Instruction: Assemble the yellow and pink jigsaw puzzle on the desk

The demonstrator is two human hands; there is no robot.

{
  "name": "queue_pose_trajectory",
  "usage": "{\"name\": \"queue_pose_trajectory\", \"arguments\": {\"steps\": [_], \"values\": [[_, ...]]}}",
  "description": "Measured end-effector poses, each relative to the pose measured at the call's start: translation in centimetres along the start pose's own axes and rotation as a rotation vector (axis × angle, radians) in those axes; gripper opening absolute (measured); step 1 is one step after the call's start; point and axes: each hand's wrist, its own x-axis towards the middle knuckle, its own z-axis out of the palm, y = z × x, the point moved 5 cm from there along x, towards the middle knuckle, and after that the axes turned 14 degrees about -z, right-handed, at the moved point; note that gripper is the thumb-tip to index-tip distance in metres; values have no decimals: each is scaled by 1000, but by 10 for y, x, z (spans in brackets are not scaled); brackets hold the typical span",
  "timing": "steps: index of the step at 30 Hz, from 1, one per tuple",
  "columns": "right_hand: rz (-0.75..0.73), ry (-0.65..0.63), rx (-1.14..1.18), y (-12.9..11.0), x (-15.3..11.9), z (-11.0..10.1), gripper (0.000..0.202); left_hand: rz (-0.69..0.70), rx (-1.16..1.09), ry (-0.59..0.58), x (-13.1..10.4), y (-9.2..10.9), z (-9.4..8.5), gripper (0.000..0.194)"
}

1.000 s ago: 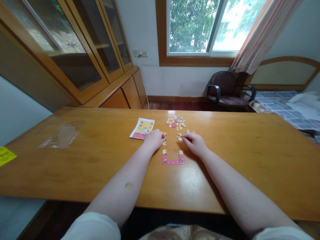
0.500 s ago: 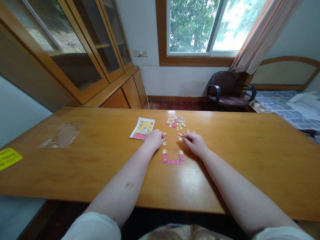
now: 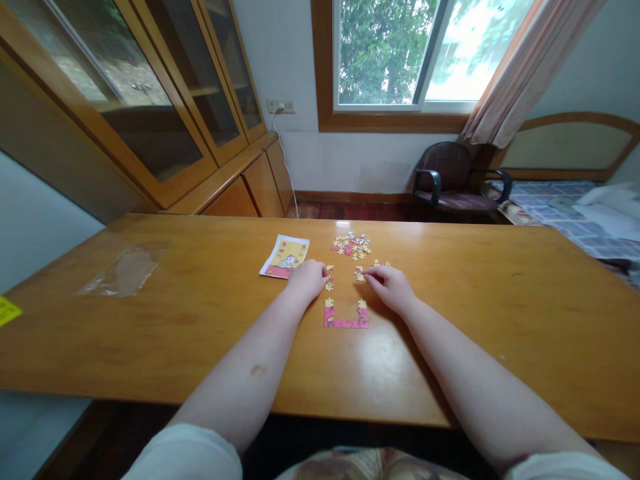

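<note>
My right hand (image 3: 393, 287) pinches the edge of a small yellow jigsaw puzzle piece group (image 3: 359, 273) between thumb and forefinger. Opposite it, my left hand (image 3: 307, 279) rests on the table with its fingers curled in, touching a short column of yellow puzzle pieces (image 3: 329, 278); its fingertips are partly hidden. Nearer to me lies a joined U-shaped puzzle border (image 3: 346, 324), pink with yellow upper ends. Beyond the hands is a heap of loose puzzle pieces (image 3: 352, 246). A few more pieces (image 3: 382, 263) lie just behind my right hand.
A picture sheet (image 3: 285, 256) in yellow and pink lies beside my left hand, which overlaps its corner. A clear plastic bag (image 3: 127, 270) is farther left on the wooden table (image 3: 200, 327). A yellow label (image 3: 8, 311) shows at the left edge. A chair (image 3: 453, 177) stands behind the table.
Both hands stay almost in the same place, and the puzzle pieces look unmoved. The yellow label at the left edge has shifted left, partly out of view.
</note>
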Motion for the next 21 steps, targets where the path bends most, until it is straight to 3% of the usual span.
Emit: {"name": "queue_pose_trajectory", "arguments": {"steps": [9,13,21], "values": [[4,-1,-3,-1,0,-1,19,7,-91,-5,3,0,3,9],[5,-6,-9,-1,0,-1,20,-3,-150,-48,4,-3,2,11],[1,-10,-21,-1,0,0,20,-33,-172,-29,6,-7,0,17]]}}
